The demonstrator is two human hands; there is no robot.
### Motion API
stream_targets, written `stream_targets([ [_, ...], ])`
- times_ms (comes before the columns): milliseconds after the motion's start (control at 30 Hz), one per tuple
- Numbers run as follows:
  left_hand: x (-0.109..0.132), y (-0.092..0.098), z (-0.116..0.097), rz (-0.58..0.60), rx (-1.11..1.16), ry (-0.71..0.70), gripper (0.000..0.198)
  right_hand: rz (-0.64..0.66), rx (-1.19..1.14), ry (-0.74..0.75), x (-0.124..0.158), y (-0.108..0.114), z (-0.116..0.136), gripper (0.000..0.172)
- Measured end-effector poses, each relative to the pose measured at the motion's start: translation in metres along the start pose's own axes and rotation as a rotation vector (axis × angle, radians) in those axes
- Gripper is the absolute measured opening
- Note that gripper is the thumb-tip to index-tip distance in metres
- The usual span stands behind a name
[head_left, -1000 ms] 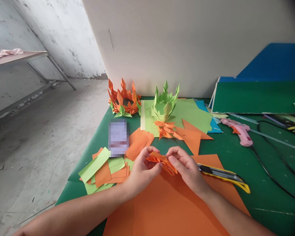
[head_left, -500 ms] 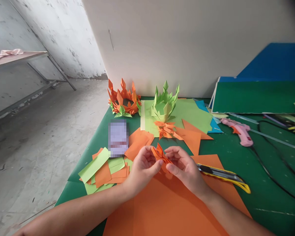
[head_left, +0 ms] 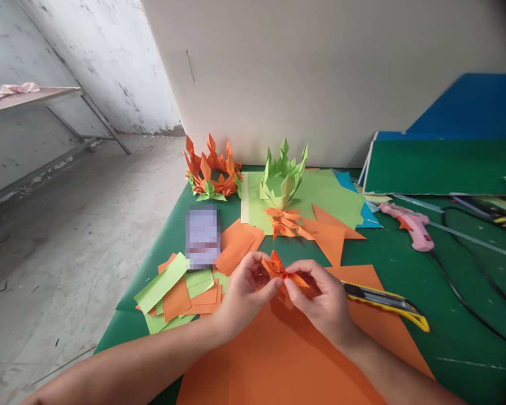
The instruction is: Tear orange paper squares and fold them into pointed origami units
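Observation:
A small folded orange paper piece (head_left: 278, 268) is pinched between both my hands above a large orange sheet (head_left: 287, 354). My left hand (head_left: 244, 295) grips its left side with thumb and fingers closed. My right hand (head_left: 320, 298) pinches its right side, fingers curled. Just right of my right hand lies a yellow and black utility knife (head_left: 383, 304). Farther back rests a similar folded orange piece (head_left: 284, 222).
An orange paper crown (head_left: 211, 169) and a green paper crown (head_left: 282, 177) stand by the wall. Cut green and orange slips (head_left: 177, 289) lie left. A pink glue gun (head_left: 409, 225) with cables, green sheets (head_left: 329, 194) and stacked boards (head_left: 442, 163) sit right. The table's left edge drops to the floor.
The folded orange piece has been turned from lying flat to standing up between my fingers, and my right hand has closed in tighter on it.

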State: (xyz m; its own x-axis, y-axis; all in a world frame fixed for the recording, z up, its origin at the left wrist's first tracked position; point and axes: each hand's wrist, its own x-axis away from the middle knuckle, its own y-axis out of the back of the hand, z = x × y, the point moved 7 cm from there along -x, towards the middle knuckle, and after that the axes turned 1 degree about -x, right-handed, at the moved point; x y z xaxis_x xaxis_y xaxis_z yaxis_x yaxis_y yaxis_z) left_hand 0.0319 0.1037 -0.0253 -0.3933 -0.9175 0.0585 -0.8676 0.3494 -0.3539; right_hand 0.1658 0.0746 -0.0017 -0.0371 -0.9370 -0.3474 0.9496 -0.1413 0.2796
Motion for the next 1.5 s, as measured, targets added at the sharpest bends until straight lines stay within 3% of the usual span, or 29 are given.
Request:
stream_targets([
  [200, 0.0, 0.0, -0.002, 0.0, 0.022, -0.021, 0.023, 0.063, -0.03, 0.041, -0.002, -0.004, 0.005, 0.007],
  [467, 0.001, 0.003, 0.0, -0.065, 0.02, 0.102, 0.027, 0.179, -0.05, 0.066, -0.001, -0.012, 0.006, 0.01],
  [767, 0.004, 0.003, 0.001, -0.082, -0.061, 0.089, 0.013, 0.128, -0.007, 0.06, -0.001, -0.013, 0.007, 0.008],
  [1167, 0.001, 0.002, -0.003, -0.073, 0.087, 0.117, 0.023, 0.116, -0.146, -0.046, -0.001, -0.011, -0.001, 0.006],
  [1500, 0.001, 0.003, -0.001, -0.063, 0.122, 0.162, 0.03, 0.167, -0.179, 0.04, 0.001, -0.009, 0.003, 0.012],
])
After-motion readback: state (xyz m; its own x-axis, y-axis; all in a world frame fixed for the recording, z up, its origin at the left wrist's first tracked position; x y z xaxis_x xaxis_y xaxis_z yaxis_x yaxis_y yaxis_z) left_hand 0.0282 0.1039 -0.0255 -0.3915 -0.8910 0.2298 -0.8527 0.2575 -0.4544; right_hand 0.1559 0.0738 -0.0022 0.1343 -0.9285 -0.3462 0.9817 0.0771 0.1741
